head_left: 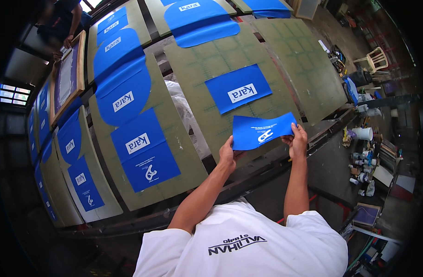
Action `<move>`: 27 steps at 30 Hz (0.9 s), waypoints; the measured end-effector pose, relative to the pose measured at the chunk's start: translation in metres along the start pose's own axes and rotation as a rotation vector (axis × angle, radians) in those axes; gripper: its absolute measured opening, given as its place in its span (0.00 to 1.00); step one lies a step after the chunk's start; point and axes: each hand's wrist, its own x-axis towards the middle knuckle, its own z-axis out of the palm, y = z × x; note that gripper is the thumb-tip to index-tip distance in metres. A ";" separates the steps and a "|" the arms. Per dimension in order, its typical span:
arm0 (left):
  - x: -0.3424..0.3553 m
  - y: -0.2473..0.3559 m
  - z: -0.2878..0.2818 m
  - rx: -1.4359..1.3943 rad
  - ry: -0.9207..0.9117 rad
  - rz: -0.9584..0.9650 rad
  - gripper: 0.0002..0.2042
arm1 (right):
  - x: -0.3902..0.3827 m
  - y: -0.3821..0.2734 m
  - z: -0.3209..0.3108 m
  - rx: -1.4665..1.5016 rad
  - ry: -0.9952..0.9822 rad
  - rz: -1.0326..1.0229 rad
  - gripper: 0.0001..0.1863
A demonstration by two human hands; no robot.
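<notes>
Between my two hands a blue rectangular sheet point(248, 131) with white print is held up, its middle sagging slightly. My left hand point(228, 153) is closed on its left edge, and my right hand point(297, 141) pinches the right corner with the thumb on top. Just beyond it, another blue rectangle point(220, 94) with a white printed label lies flat on a greenish board point(200, 60). Whether the sheet is cloth or a thin plastic-like material I cannot tell.
Several boards carry blue printed pieces point(142, 120) to the left. At the far left another person point(75, 21) handles a wood-framed screen point(68, 78). Crumpled clear plastic point(184, 111) shows in a gap between boards. Right of the table are bottles point(359, 171), a white bucket point(363, 134) and a chair point(376, 60).
</notes>
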 end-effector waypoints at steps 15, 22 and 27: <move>-0.028 0.022 -0.028 0.226 -0.119 0.090 0.09 | -0.015 0.003 0.008 0.028 0.007 -0.153 0.10; -0.092 0.043 -0.070 0.331 -0.238 0.253 0.09 | -0.080 0.012 0.019 -0.134 0.048 -0.212 0.11; -0.131 0.035 -0.134 0.410 -0.289 0.209 0.10 | -0.161 0.055 0.024 -0.212 0.170 -0.143 0.12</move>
